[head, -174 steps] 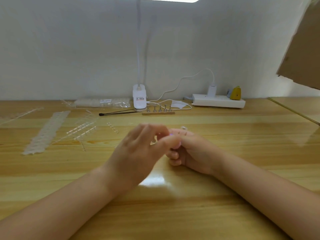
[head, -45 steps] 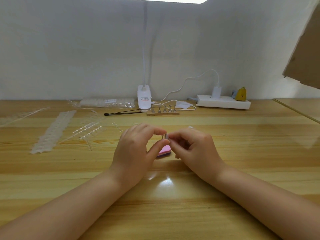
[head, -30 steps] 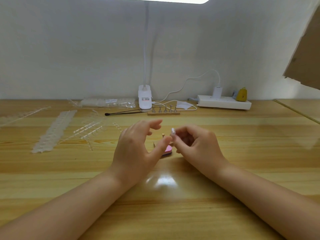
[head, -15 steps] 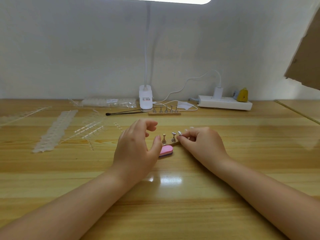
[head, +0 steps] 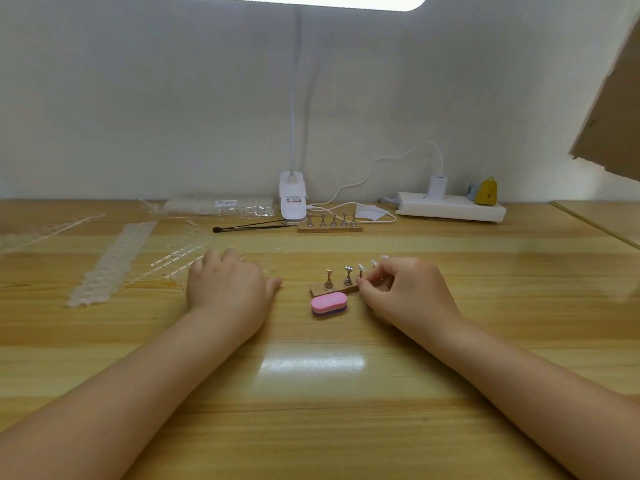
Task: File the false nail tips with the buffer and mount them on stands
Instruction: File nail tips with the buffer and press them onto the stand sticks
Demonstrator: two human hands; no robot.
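Left hand [head: 227, 289]: lies palm down on the worktop [head: 346, 393], fingers loosely bent over the clear nail strips [head: 173, 261], gripping nothing that shows.
Right hand [head: 405, 292]: fingers curled, thumb and forefinger pinched at the foot of a stand [head: 360, 271] that carries a white nail tip; whether they clamp it or only touch it I cannot tell.
Near stand block [head: 334, 287]: small wooden base between the hands, two bare metal stands upright at its left end, stands with white tips at its right end, partly hidden by the right hand.
Buffer [head: 329, 305]: pink oval block, flat on the worktop just in front of the stand block, touched by neither hand.
Far stand block [head: 330, 225]: five bare stands, near the lamp base [head: 293, 199].
Power strip [head: 450, 209]: at the wall, right.
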